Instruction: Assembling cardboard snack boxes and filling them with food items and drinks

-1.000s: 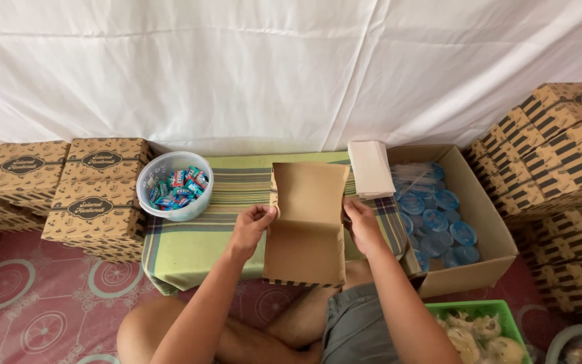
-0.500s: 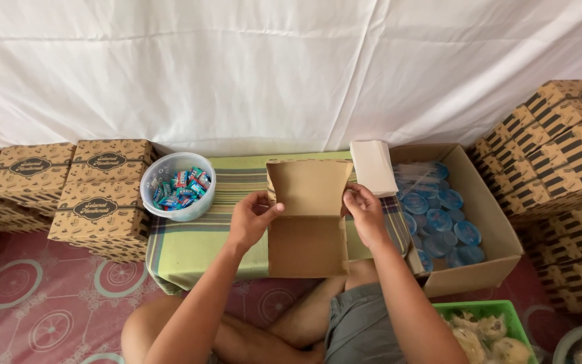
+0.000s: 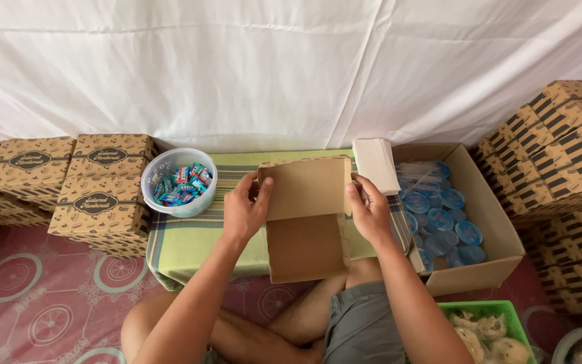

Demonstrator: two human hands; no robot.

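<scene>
Both hands hold a small brown cardboard box point(image 3: 306, 226) at the middle of the view, over the striped cloth surface point(image 3: 190, 236). The left hand point(image 3: 245, 209) grips its 9 o'clock side and the right hand point(image 3: 370, 212) grips its 3 o'clock side. Its lid stands open. A bowl of candies point(image 3: 179, 182) sits at 10 o'clock. A big box of blue-lidded cups point(image 3: 442, 219) sits at 3 o'clock.

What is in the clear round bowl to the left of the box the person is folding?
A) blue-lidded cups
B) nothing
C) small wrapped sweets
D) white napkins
C: the clear bowl on the striped cloth holds a heap of small blue, red and green wrapped sweets.
</scene>
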